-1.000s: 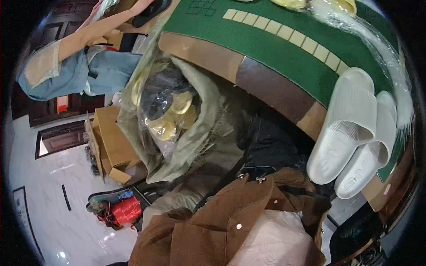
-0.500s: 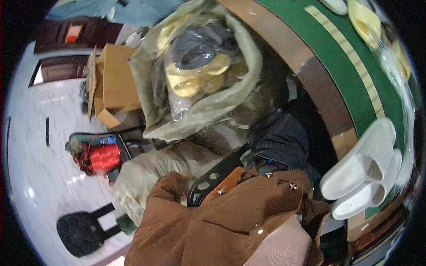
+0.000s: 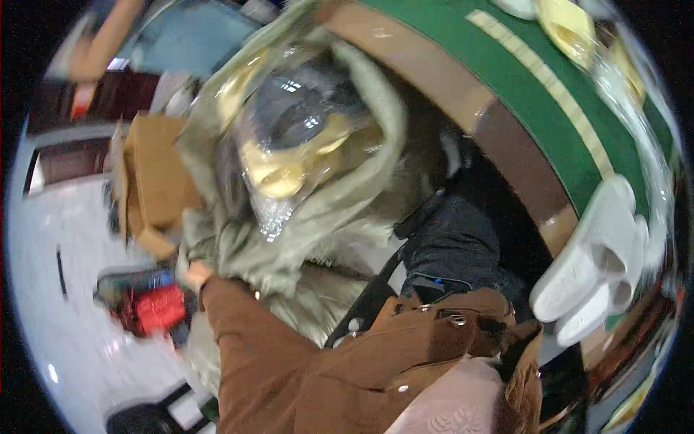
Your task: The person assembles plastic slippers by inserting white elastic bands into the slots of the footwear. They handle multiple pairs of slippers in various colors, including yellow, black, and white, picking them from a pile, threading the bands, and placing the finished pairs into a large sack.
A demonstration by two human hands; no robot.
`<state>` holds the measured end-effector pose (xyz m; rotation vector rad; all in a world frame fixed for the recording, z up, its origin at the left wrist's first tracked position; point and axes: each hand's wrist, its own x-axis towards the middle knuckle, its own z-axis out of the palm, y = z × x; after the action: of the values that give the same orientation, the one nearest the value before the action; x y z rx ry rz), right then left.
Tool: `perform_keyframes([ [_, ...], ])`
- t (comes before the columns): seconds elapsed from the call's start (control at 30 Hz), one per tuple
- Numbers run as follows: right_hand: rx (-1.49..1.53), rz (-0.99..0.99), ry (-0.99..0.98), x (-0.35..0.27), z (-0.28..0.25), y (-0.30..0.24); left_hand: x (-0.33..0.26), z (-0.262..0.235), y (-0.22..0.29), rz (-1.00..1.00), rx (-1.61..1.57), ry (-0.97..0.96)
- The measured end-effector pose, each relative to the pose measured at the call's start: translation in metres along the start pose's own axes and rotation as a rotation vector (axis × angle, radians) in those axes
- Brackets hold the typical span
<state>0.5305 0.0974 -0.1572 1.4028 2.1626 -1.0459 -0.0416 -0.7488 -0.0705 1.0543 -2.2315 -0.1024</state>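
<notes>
My left hand (image 3: 199,273), at the end of a brown sleeve, is closed on the gathered rim of a large grey-green woven sack (image 3: 249,249). Its fingers are partly hidden by the cloth and blurred. Inside the wide mouth of the sack lie slippers in clear plastic: a dark grey pair (image 3: 289,108) above some pale yellow ones (image 3: 280,179). My right hand is out of view.
A cardboard box (image 3: 163,177) stands left of the sack, near a bag holding a red bundle (image 3: 160,307). White slippers (image 3: 585,253) rest on the right by a green-topped surface (image 3: 506,79). Another person's arm (image 3: 108,40) shows at the upper left.
My left hand has moved up and left to the sack's rim, pulling the near left side into folds. Another person's arm has appeared at the upper left. The view has shifted.
</notes>
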Motion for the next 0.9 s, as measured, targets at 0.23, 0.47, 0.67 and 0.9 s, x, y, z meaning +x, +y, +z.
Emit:
perform_keyframes([
  [0.23, -0.037, 0.204, -0.163, -0.152, 0.001, 0.075, 0.016, 0.070, 0.025, 0.089, 0.208, -0.238],
  [0.47, -0.495, -0.118, -0.637, -0.129, -0.037, -0.090, 0.020, 0.061, 0.101, 0.210, 0.048, -0.138],
  [0.67, 0.176, -0.635, -0.500, -0.111, -0.141, -0.273, 0.033, -0.028, 0.230, 0.505, -0.488, -0.021],
  [0.9, -0.077, -0.803, 0.575, -0.058, -0.138, -0.281, -0.151, -0.164, 0.441, 0.923, -1.215, -0.784],
])
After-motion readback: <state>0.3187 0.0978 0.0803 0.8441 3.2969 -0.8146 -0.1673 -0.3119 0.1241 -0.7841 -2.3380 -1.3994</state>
